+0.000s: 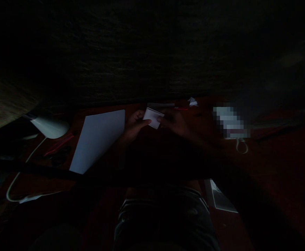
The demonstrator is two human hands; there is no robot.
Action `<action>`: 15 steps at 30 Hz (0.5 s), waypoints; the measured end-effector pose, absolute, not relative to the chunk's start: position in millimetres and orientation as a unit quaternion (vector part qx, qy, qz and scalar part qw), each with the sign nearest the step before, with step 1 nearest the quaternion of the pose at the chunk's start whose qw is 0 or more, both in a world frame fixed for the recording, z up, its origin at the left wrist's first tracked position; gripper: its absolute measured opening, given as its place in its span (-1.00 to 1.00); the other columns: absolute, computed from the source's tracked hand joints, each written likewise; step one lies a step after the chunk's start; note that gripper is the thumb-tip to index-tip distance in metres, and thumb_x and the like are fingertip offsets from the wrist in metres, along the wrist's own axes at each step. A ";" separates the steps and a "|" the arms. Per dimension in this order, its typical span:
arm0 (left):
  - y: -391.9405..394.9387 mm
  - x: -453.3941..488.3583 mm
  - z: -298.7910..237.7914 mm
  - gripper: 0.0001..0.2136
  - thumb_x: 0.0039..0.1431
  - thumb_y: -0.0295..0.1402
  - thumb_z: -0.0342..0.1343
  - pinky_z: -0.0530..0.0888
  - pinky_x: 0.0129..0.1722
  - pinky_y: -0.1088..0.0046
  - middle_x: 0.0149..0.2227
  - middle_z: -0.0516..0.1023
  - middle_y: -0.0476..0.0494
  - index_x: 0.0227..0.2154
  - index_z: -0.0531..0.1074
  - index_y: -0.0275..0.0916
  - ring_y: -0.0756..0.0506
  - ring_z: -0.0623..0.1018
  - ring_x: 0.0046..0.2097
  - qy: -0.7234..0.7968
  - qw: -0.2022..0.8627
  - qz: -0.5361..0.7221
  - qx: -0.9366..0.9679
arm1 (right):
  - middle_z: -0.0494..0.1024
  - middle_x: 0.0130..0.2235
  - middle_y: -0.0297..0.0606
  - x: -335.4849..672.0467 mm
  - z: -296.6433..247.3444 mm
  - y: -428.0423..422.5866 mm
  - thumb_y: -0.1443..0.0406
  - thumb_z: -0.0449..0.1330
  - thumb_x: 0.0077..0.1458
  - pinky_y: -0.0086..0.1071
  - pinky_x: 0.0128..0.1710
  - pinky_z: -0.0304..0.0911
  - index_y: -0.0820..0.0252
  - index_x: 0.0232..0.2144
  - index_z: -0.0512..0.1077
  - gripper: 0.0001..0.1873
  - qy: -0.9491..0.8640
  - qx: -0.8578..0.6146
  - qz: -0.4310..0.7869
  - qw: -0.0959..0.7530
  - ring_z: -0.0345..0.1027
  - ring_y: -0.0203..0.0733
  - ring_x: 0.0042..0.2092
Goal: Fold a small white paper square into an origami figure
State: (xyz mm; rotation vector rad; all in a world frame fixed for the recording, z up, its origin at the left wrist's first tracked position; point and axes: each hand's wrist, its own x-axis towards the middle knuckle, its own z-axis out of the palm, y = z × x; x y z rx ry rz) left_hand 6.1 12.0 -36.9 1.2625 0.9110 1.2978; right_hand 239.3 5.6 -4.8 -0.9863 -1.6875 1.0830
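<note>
The scene is very dark. Both my hands hold a small folded white paper (152, 117) above a reddish-brown table (273, 164). My left hand (135, 124) pinches its left edge with thumb and fingers. My right hand (173, 122) grips its right edge, fingers closed on it. A large white sheet of paper (98, 139) lies flat just left of my left hand.
A white lamp head (50, 127) with a white cable (19, 174) sits at the left, with red pens (58, 144) beside it. A red pen (181, 108) and a small folded paper (192, 101) lie behind my hands. A blurred white object (231, 122) is at the right. Another paper (220, 198) lies nearer.
</note>
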 end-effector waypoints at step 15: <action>-0.8 9.7 -23.7 -0.58 0.02 0.05 0.64 0.57 -0.24 0.37 -0.34 0.72 -0.06 -0.31 0.71 -0.18 -0.09 0.64 -0.29 0.425 0.460 0.555 0.547 | 0.56 -0.40 -0.33 240.3 2.6 1.5 -0.10 0.48 0.24 -0.27 -0.21 0.32 0.09 -0.45 0.50 -0.51 -0.737 -0.368 0.366 0.434 0.38 -0.18 -0.30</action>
